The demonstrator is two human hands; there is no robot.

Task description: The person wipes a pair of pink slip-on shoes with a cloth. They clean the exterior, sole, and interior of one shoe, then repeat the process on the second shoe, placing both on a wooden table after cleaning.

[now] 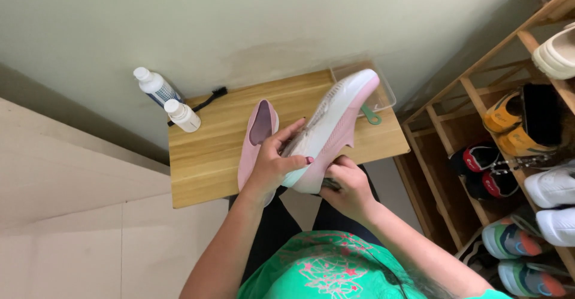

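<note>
Wooden table (203, 155), two white bottles (171, 101) — left hand (272, 164), right hand (350, 188) both gripping one pink shoe (332, 125), its mate (257, 134) lying flat

Wooden table (206, 161) with bottles (181, 115), shoe (259, 132)

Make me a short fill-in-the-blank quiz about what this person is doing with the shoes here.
1. Both hands, left hand and right hand, hold a pink shoe with a ____ sole.
2. The second pink shoe lies on the small ____ table.
3. Two white bottles stand at the table's ____ corner, near the wall.
4. The shoe rack stands on the person's ____ side.

Missing words: white; wooden; far left; right
</note>
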